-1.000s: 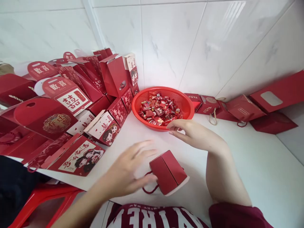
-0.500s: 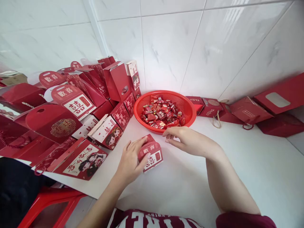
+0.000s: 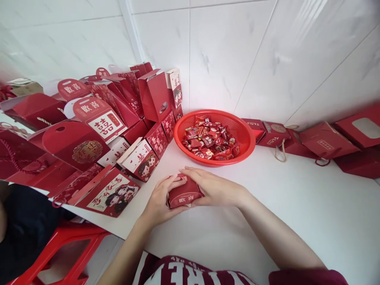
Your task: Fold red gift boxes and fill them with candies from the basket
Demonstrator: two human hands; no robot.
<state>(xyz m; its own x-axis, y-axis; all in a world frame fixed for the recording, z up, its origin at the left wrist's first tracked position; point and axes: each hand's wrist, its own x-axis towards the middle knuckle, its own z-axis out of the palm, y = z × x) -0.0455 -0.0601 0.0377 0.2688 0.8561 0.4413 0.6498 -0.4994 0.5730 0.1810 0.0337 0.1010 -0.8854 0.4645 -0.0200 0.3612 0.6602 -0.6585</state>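
Observation:
A small red box (image 3: 184, 194) with pale lettering is held between my two hands above the white table (image 3: 267, 221). My left hand (image 3: 160, 200) wraps round its left side, fingers over the top edge. On the right side, my right hand (image 3: 208, 188) presses against the box with its fingers reaching over the back. Just behind them sits a round red basket (image 3: 246, 148) holding many red-wrapped sweets (image 3: 209, 138).
Many red and white gift boxes (image 3: 97, 150) crowd the table's left side. More red boxes (image 3: 326, 140) line the wall at the right. A red plastic stool (image 3: 56, 245) and a person's dark clothing (image 3: 26, 233) are at the lower left.
My right hand has come down and left from beside the basket onto the box. The box's lettered flap now tilts towards me, and the view has shifted slightly.

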